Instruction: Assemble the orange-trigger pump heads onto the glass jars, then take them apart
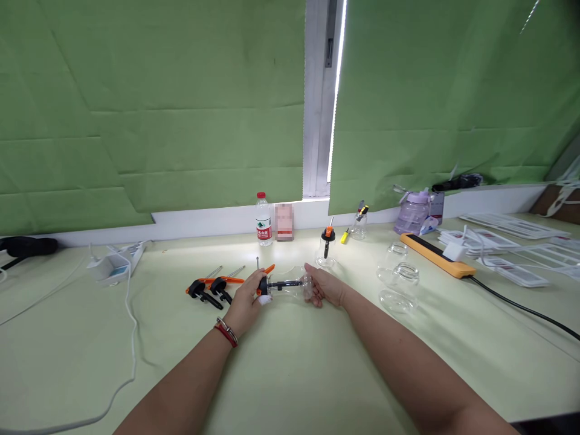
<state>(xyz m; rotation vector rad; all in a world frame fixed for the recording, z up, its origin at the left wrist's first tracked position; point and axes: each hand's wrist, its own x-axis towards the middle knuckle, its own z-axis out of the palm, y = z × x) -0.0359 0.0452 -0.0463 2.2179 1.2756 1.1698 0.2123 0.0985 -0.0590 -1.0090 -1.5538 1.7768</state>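
Observation:
Both my hands hold one clear glass jar [290, 284] lying on its side on the pale green table [294, 374]. A black and orange screwdriver [267, 284] is inside it, its handle sticking out at the left end. My left hand [244, 302] is closed on that left end, by the handle, and wears a red bracelet at the wrist. My right hand [324, 287] is closed around the jar's right end. Two more screwdrivers [212, 289] with black and orange handles lie just left of my left hand.
A water bottle [263, 220] stands by the wall, beside a jar [327, 248] holding a screwdriver. Empty glass jars [399, 284] lie at the right, near an orange power strip [435, 255] with a black cable. A white power strip [115, 263] lies at the left.

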